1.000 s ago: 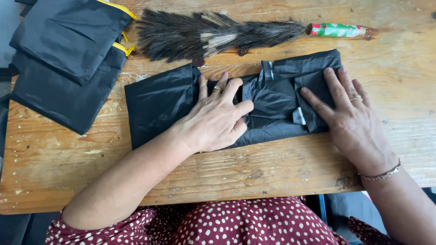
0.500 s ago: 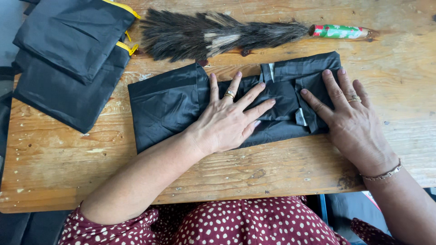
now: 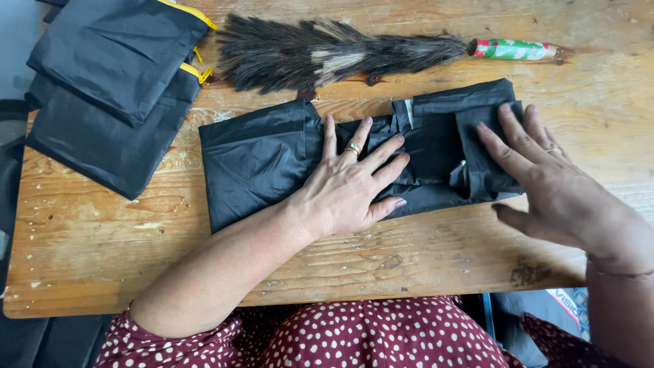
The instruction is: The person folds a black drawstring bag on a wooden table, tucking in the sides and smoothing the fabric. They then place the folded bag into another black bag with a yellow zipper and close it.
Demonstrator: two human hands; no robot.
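Observation:
A folded black fabric bag (image 3: 259, 157) lies flat across the middle of the wooden table (image 3: 136, 252). My left hand (image 3: 347, 180) rests palm down on its centre, fingers spread, a ring on one finger. My right hand (image 3: 545, 184) hovers at the bag's right end, its fingertips touching the folded edge and the palm lifted off the table. Neither hand grips anything.
A feather duster (image 3: 327, 54) with a green and red handle (image 3: 514, 49) lies along the far edge. A stack of folded black bags with yellow trim (image 3: 109, 88) sits at the back left. My red dotted clothing (image 3: 354, 337) is below the table's near edge.
My left hand slid right along the bag and spread its fingers. My right hand drew back to the right and lifted its palm.

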